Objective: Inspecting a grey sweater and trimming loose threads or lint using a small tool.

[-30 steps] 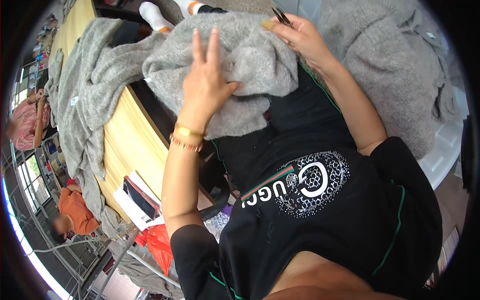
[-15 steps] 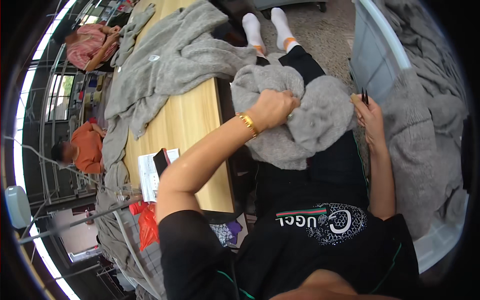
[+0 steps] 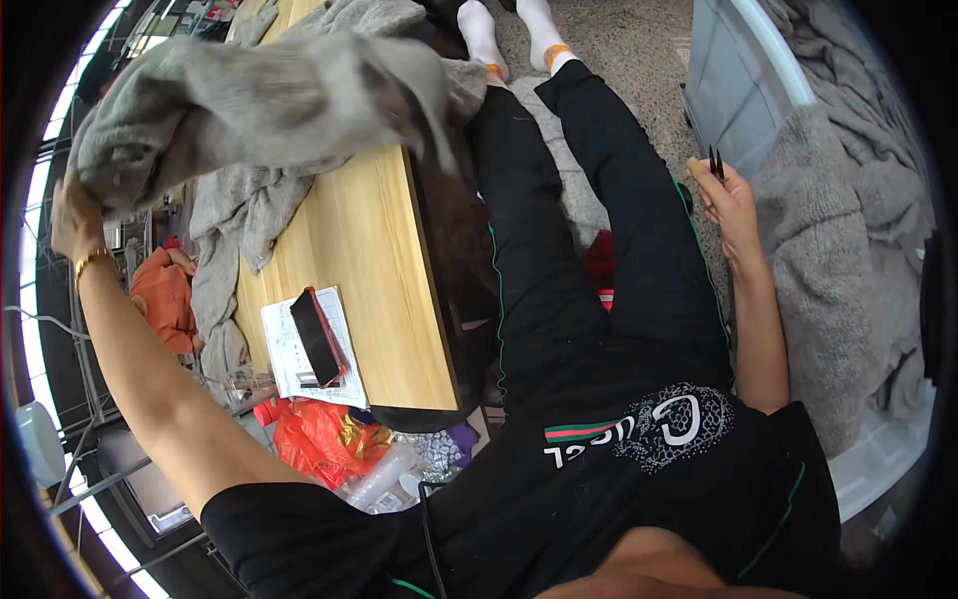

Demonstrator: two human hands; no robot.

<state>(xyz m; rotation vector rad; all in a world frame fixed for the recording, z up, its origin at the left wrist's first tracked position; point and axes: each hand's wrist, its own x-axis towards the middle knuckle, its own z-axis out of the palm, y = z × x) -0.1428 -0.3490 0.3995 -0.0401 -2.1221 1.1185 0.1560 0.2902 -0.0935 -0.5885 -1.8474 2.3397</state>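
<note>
A grey knitted garment [image 3: 269, 95] is stretched out over the table at the upper left, blurred by motion along its right end. Its left end is gripped by my left hand [image 3: 78, 222], with that arm reaching far out to the left. Beside the bin on the right, my right hand [image 3: 736, 215] is closed round small black thread snips [image 3: 716, 163], points upward. Their handles are hidden in the palm. A tan cover [image 3: 697, 170] sits on one of that hand's fingertips.
More grey knitwear [image 3: 239, 215] lies on the wooden table [image 3: 384, 270], with a phone [image 3: 317, 339] on papers [image 3: 282, 354]. A blue-grey bin [image 3: 743, 90] holds grey knits [image 3: 818, 270]. A red plastic bag [image 3: 319, 439] is near my left side. A person in orange [image 3: 163, 299] sits beyond.
The bunched grey garment has left my lap. My left hand has swung it up and left over the table. My right hand has barely moved.
</note>
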